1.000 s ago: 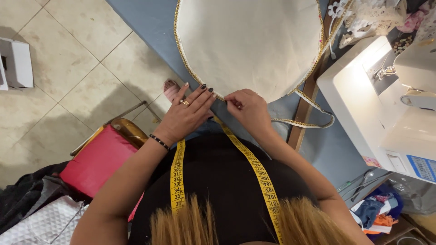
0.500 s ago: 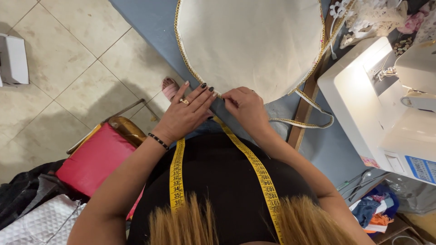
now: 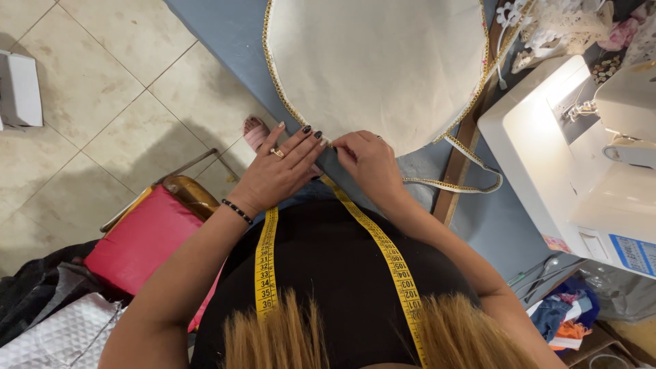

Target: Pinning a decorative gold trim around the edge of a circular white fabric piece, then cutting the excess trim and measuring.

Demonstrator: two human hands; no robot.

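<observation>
Pinching the near edge of a round cream fabric panel [image 3: 376, 61], both hands meet at the lowest point of its curve. The panel lies flat on a blue-grey work surface [image 3: 225, 34], directly ahead of the person. Its cloth is plain, off-white and smooth, with no visible print. A narrow gold beaded trim [image 3: 277, 82] follows the rim along the left and right arcs. On the right side the trim leaves the rim and trails off as a loose loop [image 3: 471, 179] lying on the surface.

The left hand [image 3: 277, 174] lies palm down with fingers extended and close together; the dark-nailed fingertips [image 3: 307, 131] press on the panel edge. It carries a ring on one finger and a dark beaded bracelet [image 3: 237, 211] at the wrist. The right hand [image 3: 369, 158] is curled, fingers bunched against the thumb, gripping the rim just beside the left fingertips.

A yellow measuring tape [image 3: 389, 253] hangs around the person's neck over a black top. A white sewing machine [image 3: 581, 164] stands to the right of the panel, near but not touching it. A red cushioned stool [image 3: 140, 239] sits at lower left on the tiled floor [image 3: 89, 130].
</observation>
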